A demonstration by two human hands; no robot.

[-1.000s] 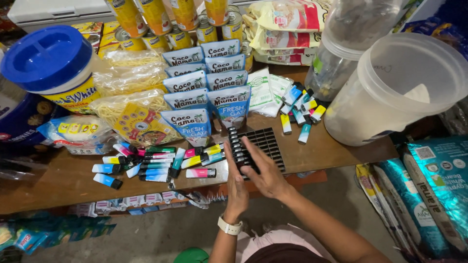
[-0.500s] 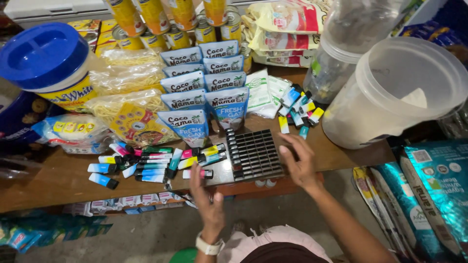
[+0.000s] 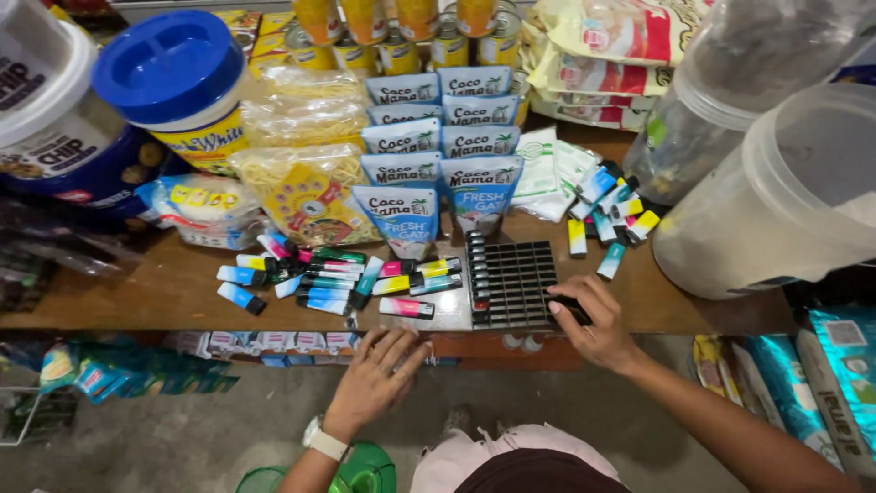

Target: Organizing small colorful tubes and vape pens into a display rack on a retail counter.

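The black tray (image 3: 511, 283), a gridded lighter rack, lay flat near the front edge of the wooden shelf (image 3: 137, 297). The right hand (image 3: 593, 324) rested on the tray's near right corner, fingers curled and grasping that edge. The left hand (image 3: 374, 379) hung just in front of the tray's near left corner, released, fingers spread and holding nothing. Left of the tray lay a heap of colourful lighters (image 3: 319, 272); a second heap of lighters (image 3: 607, 215) lay behind its right side. Directly behind the tray stood blue pouches (image 3: 438, 146), and far to its right a white bucket (image 3: 785, 196).
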